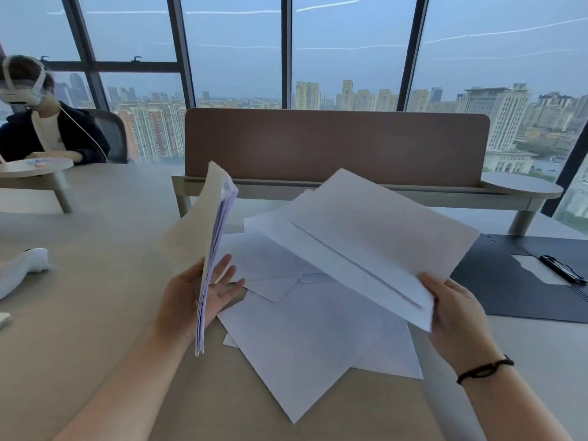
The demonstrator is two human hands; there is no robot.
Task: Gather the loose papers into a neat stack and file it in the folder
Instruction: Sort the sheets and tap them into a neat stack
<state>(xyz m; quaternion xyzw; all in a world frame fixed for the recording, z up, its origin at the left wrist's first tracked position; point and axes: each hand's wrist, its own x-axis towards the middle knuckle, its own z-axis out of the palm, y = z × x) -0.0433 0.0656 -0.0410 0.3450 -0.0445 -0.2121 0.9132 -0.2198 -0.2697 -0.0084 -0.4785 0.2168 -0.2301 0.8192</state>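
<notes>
My left hand (187,300) grips an upright stack of white sheets (206,249), held on edge above the table. To its right, my right hand (455,316) holds a few white sheets (375,230) by their near corner, lifted and tilted over the desk. Several loose white papers (311,338) lie fanned and overlapping on the beige table (95,313) between my hands. A dark open folder (509,281) lies flat at the right, with a black clip (561,268) on its inner face.
A brown divider panel (334,144) stands across the back of the table. Another person (41,122) sits at the far left behind a small round shelf (35,168). A white object (22,268) lies at the left edge.
</notes>
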